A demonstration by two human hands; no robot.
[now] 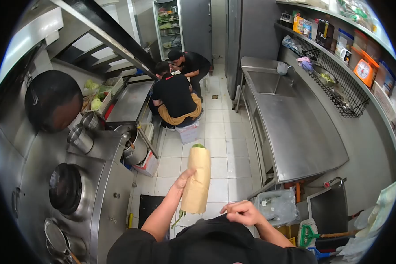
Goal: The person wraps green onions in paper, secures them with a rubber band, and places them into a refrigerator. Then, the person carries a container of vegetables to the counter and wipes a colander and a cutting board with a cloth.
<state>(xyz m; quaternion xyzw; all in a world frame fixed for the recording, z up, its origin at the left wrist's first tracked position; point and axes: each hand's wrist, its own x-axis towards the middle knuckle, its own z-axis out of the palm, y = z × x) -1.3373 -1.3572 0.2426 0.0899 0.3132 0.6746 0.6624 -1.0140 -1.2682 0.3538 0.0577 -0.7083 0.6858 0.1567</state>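
My left hand [184, 177] grips a paper-wrapped bundle of greens [198, 178] from its left side. The brown paper roll stands almost upright in front of me. Green leaves show at its top, and a thin green stem pokes out below; the paper hides the rest. Close to my body on the right, my right hand [243, 213] is loosely closed with its fingers curled. I see nothing in it, and it is apart from the bundle.
Ahead, two people [176, 99] crouch or sit low on the tiled floor [215, 158]. A steel sink counter [294, 132] runs along the right. On the left stands a stove [85, 176] with pots. A mop [308, 233] and plastic bags [277, 204] lie low at right.
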